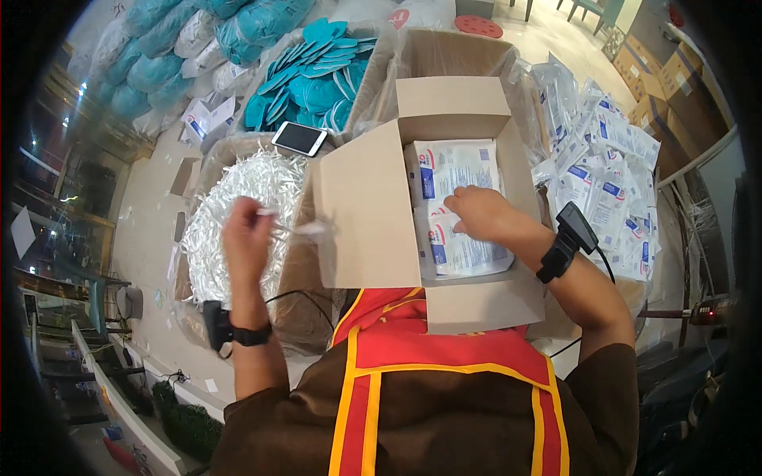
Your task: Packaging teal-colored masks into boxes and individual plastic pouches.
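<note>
An open cardboard carton stands in front of me, its flaps folded out. Inside lie two stacks of white packets with blue and red print. My right hand rests on them where the stacks meet, fingers apart and slightly bent. Over a box of loose white strips, my left hand is closed on a thin white strip, which points toward the carton. Motion blurs the strip, so its exact kind is unclear.
A smartphone lies on the edge of the strip box. Beyond it, a lined box holds teal pads. Loose white packets are heaped at the right. Full teal and white bags pile up at the far left.
</note>
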`<state>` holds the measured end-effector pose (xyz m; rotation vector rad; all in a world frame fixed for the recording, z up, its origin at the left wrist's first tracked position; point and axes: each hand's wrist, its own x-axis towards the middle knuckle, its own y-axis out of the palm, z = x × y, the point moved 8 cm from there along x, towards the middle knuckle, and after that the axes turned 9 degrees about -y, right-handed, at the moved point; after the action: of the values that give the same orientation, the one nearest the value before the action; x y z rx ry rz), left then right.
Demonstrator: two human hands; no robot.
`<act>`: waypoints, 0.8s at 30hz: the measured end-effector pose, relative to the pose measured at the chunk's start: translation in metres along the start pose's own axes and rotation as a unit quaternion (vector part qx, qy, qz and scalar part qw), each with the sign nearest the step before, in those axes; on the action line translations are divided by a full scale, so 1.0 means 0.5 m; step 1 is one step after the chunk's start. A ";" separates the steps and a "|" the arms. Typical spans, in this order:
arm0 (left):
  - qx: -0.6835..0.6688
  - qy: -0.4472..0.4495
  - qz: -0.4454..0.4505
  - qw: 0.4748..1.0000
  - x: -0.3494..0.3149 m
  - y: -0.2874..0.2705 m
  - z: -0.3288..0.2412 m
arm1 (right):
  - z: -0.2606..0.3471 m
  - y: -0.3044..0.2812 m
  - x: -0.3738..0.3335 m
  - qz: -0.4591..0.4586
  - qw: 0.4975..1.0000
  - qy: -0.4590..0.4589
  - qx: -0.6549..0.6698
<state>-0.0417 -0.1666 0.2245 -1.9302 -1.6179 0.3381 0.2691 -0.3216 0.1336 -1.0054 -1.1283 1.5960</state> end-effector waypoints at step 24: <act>0.019 0.255 0.239 0.937 -0.125 0.314 -0.266 | 0.061 -0.144 -0.133 -0.207 0.969 -0.026 0.135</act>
<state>0.1433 -0.2761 0.2272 -2.1401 -0.7999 0.0411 0.2729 -0.3803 0.2179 -0.5102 -1.0388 1.3915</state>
